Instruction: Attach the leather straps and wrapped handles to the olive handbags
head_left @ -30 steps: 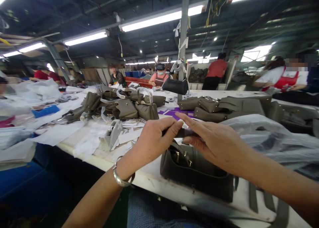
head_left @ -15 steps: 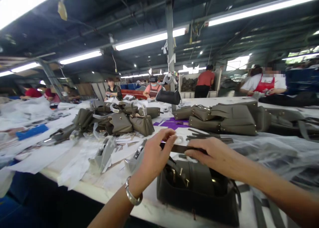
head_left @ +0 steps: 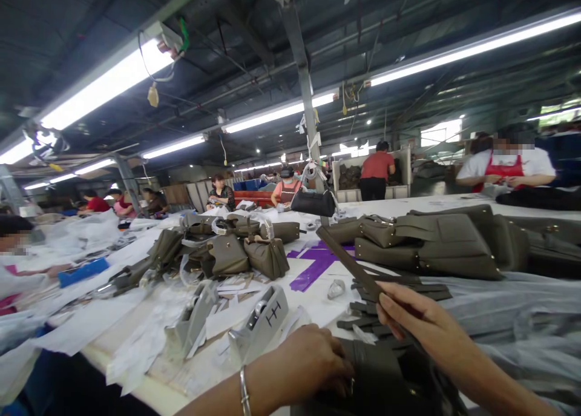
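My right hand (head_left: 420,328) is closed on one end of a dark olive leather strap (head_left: 347,261), which angles up and away to the left above the white table (head_left: 318,301). My left hand (head_left: 313,361), a silver bangle on its wrist, is curled over the rim of an olive handbag (head_left: 385,379) at the table's near edge. Its fingertips are hidden inside the bag. More loose straps (head_left: 399,283) lie just beyond my right hand.
Piles of olive handbags lie at the centre (head_left: 231,246) and the right (head_left: 436,240). Grey tools (head_left: 258,325), paper scraps and purple tape (head_left: 313,267) lie between. Clear plastic sheeting (head_left: 512,319) covers the right. A black bag (head_left: 313,203) hangs on a pillar. Other people work farther back.
The camera tilted up. My right hand lifted the strap off the bag so it points up and away. My left hand let go of the strap and dropped onto the bag.
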{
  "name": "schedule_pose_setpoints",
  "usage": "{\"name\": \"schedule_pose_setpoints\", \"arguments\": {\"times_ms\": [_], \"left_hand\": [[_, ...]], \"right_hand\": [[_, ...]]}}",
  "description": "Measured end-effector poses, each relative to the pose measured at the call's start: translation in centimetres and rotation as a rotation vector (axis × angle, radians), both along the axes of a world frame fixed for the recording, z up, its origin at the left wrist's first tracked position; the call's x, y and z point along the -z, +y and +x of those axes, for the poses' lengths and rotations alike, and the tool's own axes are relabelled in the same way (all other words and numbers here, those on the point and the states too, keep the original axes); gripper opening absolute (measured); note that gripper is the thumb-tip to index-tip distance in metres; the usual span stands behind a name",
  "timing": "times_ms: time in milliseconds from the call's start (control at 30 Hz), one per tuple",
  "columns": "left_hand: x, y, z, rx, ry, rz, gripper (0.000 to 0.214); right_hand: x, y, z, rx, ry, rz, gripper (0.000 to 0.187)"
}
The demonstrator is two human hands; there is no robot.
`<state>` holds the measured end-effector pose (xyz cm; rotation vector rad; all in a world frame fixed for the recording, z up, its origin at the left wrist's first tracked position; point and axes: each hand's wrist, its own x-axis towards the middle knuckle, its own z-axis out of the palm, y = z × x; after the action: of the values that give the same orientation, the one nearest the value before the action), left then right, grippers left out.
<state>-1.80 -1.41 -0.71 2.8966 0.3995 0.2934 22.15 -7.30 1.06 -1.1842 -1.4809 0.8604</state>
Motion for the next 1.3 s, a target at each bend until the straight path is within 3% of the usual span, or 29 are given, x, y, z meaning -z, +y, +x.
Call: {"name": "schedule_pose_setpoints", "arguments": {"times_ms": [100,167,233,333,433,667,867,1100,1300], "left_hand": [[-1.6,0.2,-0.8,-0.205,-0.265,-0.231,0.029],[-1.9,0.6,-1.6,-0.403,-0.606,-0.469,0.031],[-1.5,1.1,-2.3,-0.511,-0.947,-0.733,0.038],[-0.2,1.6,-2.7,-0.487,-1.267,-1.065,0.046],[0.7,1.6,-2.7,-0.412,-1.394,-1.206,0.041],[0.9,1.8,-3.1,-0.401,-1.470,-1.286,0.040],[1.1,1.3,-2.6,-0.386,-1.451,-1.248,0.036],[1.4,0.9,-2.4,-0.392,-1.465,-1.324,0.037],[1.7,0.7,-2.1,-0.435,-1.387,-1.180,0.039]], "right_hand": [[0.7,-0.2,0.0,-0.024,-0.003,-0.034,0.045],[1.0,-0.4,-0.2,-0.060,0.006,-0.070,0.051],[1.0,-0.7,-0.8,-0.109,0.021,-0.109,0.052],[0.9,-0.6,-2.1,-0.176,0.026,-0.161,0.052],[1.1,-0.2,-3.0,-0.213,0.012,-0.206,0.052],[2.3,0.2,-3.2,-0.232,-0.049,-0.307,0.055],[2.2,0.4,-3.3,-0.254,0.019,-0.313,0.055],[2.2,1.1,-3.8,-0.286,0.106,-0.249,0.052],[2.9,1.8,-4.5,-0.390,0.081,-0.208,0.047]]}}
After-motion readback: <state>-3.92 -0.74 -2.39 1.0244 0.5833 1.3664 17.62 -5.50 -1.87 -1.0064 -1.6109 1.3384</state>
